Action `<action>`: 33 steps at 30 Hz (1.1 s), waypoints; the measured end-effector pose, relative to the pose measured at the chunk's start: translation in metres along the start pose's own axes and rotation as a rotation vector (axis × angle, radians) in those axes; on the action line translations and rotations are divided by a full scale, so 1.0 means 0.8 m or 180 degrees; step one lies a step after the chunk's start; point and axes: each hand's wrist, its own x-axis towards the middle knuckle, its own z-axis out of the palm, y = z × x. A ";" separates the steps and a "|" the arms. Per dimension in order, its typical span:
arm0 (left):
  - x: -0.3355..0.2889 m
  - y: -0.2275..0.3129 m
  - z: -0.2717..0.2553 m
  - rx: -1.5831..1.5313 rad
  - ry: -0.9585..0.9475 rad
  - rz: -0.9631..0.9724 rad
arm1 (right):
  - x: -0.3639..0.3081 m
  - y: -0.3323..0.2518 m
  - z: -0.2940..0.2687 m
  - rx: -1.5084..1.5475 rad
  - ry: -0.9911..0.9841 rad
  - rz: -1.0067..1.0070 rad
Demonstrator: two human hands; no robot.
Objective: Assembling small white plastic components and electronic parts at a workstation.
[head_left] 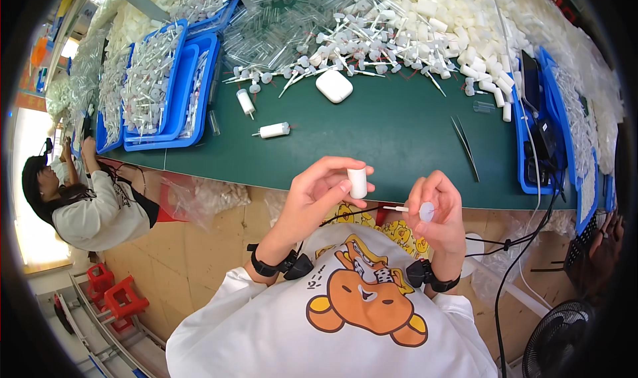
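Between the thumb and fingers of my left hand is a white cylinder, held nearly upright just off the table's front edge. To its right, my right hand pinches a pale round disc with a thin white stem; the stem points left toward the cylinder. The two pieces are apart. On the green table beyond my hands lie two white cylinders with stems sticking out, one nearer and one farther. Metal tweezers lie to the right.
Disc-and-stem pieces, clear tubes and white cylinders are heaped at the back, behind a white rounded case. Blue trays stand left; a blue bin with electronics and cables stands right. Another person works far left.
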 end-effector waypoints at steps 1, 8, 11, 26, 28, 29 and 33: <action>0.001 -0.002 -0.001 0.0120 0.0002 0.0072 | -0.001 -0.001 0.001 0.0006 0.0031 0.0076; 0.000 -0.007 -0.001 0.0193 -0.0128 0.0149 | -0.001 -0.001 0.005 0.0375 -0.0149 -0.0036; 0.003 -0.010 -0.001 0.0110 -0.0184 -0.0043 | -0.005 0.002 0.000 0.0052 0.0072 -0.0041; 0.006 -0.020 0.002 -0.0294 -0.0302 -0.0537 | 0.008 0.020 0.015 -0.1483 0.0163 -0.0414; 0.004 -0.023 0.000 -0.0197 -0.0287 -0.0678 | 0.009 0.024 0.017 -0.1397 0.0129 -0.0195; 0.004 -0.023 0.000 -0.0199 -0.0284 -0.0681 | 0.009 0.026 0.017 -0.1396 0.0131 -0.0191; 0.008 -0.022 0.002 -0.0176 0.0041 -0.0775 | 0.013 0.030 0.022 -0.1582 0.0196 -0.0241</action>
